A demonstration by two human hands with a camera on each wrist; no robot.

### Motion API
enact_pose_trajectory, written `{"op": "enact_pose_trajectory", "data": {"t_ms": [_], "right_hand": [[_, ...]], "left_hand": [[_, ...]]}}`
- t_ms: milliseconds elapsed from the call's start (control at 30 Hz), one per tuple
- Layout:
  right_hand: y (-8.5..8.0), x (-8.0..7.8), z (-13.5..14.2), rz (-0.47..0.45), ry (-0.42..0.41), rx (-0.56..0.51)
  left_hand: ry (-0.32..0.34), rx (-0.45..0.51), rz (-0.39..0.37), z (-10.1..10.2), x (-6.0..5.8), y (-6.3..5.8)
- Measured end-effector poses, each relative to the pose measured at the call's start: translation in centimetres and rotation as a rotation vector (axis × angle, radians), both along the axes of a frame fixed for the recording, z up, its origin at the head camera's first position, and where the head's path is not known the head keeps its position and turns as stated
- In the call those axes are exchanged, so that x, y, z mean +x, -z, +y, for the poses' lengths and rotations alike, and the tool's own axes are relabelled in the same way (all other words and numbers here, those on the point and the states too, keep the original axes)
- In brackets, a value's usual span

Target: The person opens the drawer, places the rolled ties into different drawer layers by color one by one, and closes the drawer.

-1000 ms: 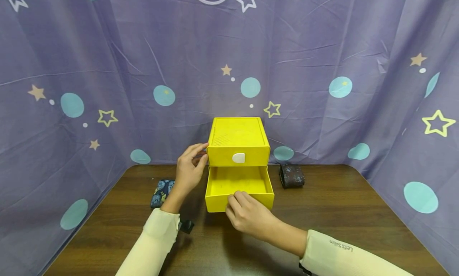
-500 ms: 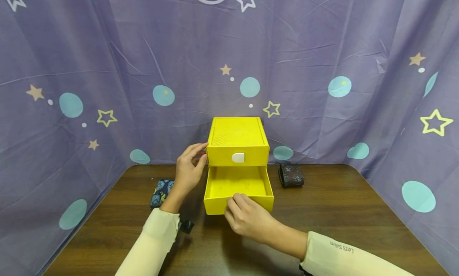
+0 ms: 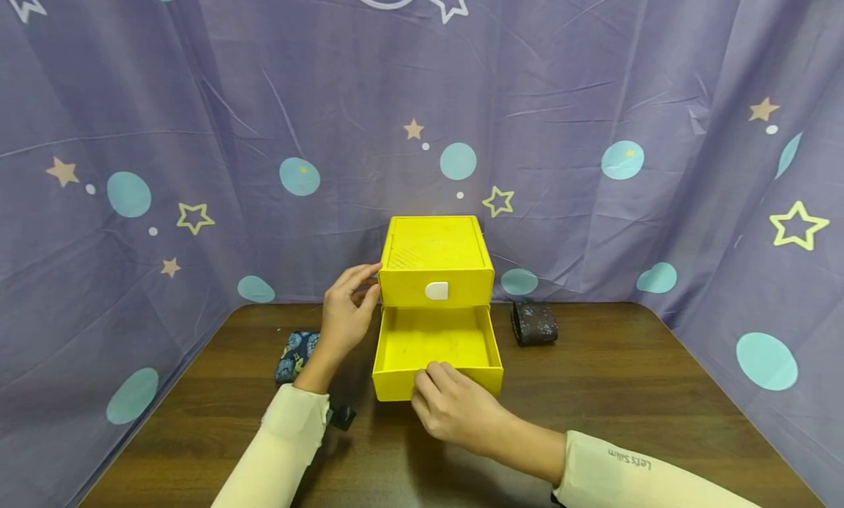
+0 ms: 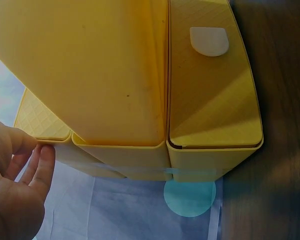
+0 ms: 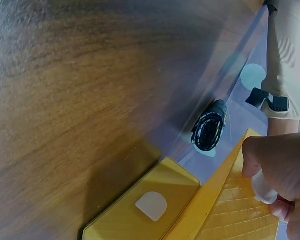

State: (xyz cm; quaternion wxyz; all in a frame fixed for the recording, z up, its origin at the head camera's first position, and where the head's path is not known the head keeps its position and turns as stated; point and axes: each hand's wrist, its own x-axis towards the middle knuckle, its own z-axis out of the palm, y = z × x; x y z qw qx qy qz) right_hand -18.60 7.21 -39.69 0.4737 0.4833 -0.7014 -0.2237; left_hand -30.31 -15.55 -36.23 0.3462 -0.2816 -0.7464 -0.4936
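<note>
A yellow drawer cabinet (image 3: pixel 435 244) stands at the back of the table, its top drawer closed. Its middle drawer (image 3: pixel 435 339) is pulled well out, and nothing lies in the part I see. My right hand (image 3: pixel 458 409) pinches that drawer's white handle (image 5: pixel 262 189), which only the right wrist view shows. At the cabinet's upper left side my left hand (image 3: pixel 346 314) rests its fingertips near the front edge, steadying nothing else. Below, the closed bottom drawer (image 4: pixel 215 95) with its own white handle shows in both wrist views; the pulled-out drawer hides it from the head view.
Left of the cabinet, a blue floral pouch (image 3: pixel 293 355) lies partly behind my left wrist. A dark folded wallet-like item with a small floral pattern (image 3: pixel 535 323) stands on the right. Behind the wooden table (image 3: pixel 626 398) hangs a purple curtain (image 3: pixel 560 112).
The middle drawer has slid a little further out toward me, with my right hand moving along on its handle. My left hand stays at the cabinet's side.
</note>
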Motion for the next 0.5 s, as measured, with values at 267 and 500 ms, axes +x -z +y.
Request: {"op": "enact_pose_trajectory", "data": {"t_ms": [267, 500], "right_hand": [[0.34, 0.26, 0.05, 0.005, -0.036, -0.015], [0.58, 0.65, 0.04, -0.009, -0.056, -0.022]], "left_hand": [[0.01, 0.009, 0.016, 0.05, -0.08, 0.03], [0.004, 0.003, -0.005, 0.0, 0.02, 0.04]]}}
